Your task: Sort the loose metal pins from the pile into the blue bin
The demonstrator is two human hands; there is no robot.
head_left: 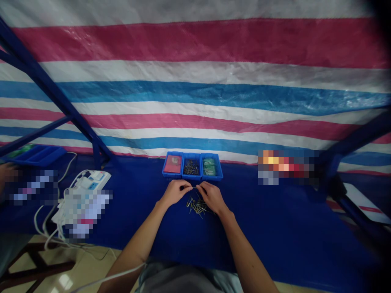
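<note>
Above a small pile on the blue table, my two hands meet fingertip to fingertip. My left hand (176,192) is closed in a pinch on one end of a thin metal piece (195,187). The other end sits in the pinched fingers of my right hand (210,195). Its exact kind is too small to make out. Just below lies a loose pile of thin, brass and dark metal pins or screws (198,206). Behind my hands stand three joined blue bins: the left bin (172,176) holds something pink-red, the middle bin (192,177) dark screw-like pieces, the right bin (211,178) pale green pieces.
On the left, a white power strip (99,179) and tangled white cables (45,228) lie near blurred items. Farther left are a blue tray (45,154) and another person's hand (7,175). Blue frame posts (61,95) flank the striped sheet (195,97). Something blurred sits at right.
</note>
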